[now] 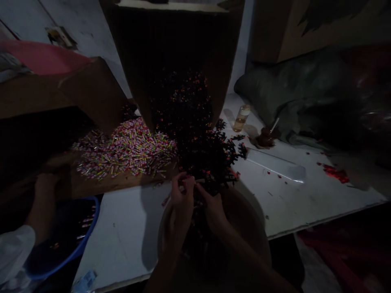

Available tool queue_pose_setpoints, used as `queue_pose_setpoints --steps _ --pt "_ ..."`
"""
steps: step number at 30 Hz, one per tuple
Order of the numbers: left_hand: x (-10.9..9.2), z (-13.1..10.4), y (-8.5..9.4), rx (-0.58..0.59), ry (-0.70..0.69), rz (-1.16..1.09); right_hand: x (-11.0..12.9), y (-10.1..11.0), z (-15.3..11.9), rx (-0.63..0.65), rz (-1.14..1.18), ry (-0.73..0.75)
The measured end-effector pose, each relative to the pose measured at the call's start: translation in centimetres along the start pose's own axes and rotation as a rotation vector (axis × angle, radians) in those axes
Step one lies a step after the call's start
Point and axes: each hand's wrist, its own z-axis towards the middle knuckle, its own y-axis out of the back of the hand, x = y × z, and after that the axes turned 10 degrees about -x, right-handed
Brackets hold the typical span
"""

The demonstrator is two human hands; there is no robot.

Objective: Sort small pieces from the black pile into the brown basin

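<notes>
My left hand (182,193) is closed in a pinch around a small pink-and-pale stick-like piece (200,180); dim light hides its exact kind. Close beside it, my right hand (214,206) also has its fingers pinched at the piece's near end; what they grip is hard to make out. Both hands are over a large round basin (259,228) with dark contents. Just beyond them, a heap of small black pieces with orange tips (198,138) spills from a tall cardboard box (226,65). To its left lies a pile of small pink, white and yellow tubes (128,150).
At left, another person's arm (42,203) reaches over a blue basin (91,224). Right on the white table (287,203) are a jar of yellowish liquid (241,118), a brown lump with a stick (267,137), a pale flat bar (276,165) and red scraps (336,173).
</notes>
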Motion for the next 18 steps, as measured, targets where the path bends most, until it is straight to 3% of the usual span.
queue_pose_setpoints --steps 2,6,12,15,18 --pt "0.0 -0.2 0.2 0.063 0.071 -0.023 0.1 -0.1 0.0 0.014 0.030 -0.009" --pt "0.2 0.3 0.4 0.021 0.061 -0.032 0.3 0.3 0.7 0.110 -0.027 0.025" --pt "-1.4 3.7 1.5 0.095 0.075 -0.170 1.9 2.4 2.2 0.320 -0.345 0.102" --pt "-3.8 5.6 2.1 0.342 -0.031 -0.086 2.6 3.4 2.5 0.458 -0.474 0.128" --pt "-5.9 7.3 1.6 0.716 -0.237 0.051 3.0 3.9 2.5 0.533 -0.525 0.154"
